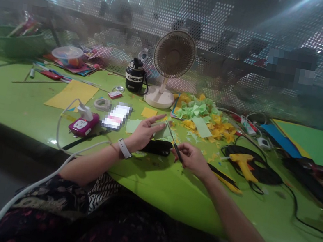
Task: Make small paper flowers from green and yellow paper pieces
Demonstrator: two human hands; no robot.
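My left hand (144,133) hovers over the green table (11,103) with its fingers stretched and a small pale green paper piece (160,128) pinched at the fingertips. My right hand (193,158) is closed on dark scissors (174,141), whose blades point up-left toward that paper. A black flat object (157,147) lies under my left hand. A white watch sits on my left wrist.
A pile of green and yellow paper cut-outs (205,118) lies behind my hands. A yellow glue gun (244,165) with black cable is at the right. A small fan (170,68), a black flask (134,75), a purple power strip (83,126), tape and coloured paper sheets surround them.
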